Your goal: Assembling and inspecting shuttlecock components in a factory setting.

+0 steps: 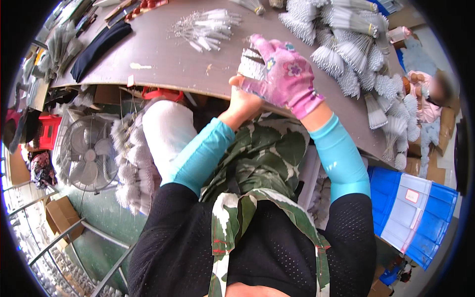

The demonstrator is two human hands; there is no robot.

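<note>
Gripping hand: your gloved right hand (291, 74) curls around a white bundle (251, 64) over the table's (168, 64) near edge.
Bare hand: your left hand (245, 100) sits just below, partly hidden; I cannot tell its grip.
Tabletop: loose white pieces (210, 27) beyond, piled bundles (346, 47) rightward.

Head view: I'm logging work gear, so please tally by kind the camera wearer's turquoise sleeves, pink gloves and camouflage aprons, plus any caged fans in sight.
Turquoise sleeves: 2
Pink glove: 1
Camouflage apron: 1
Caged fan: 1
Total: 5
</note>
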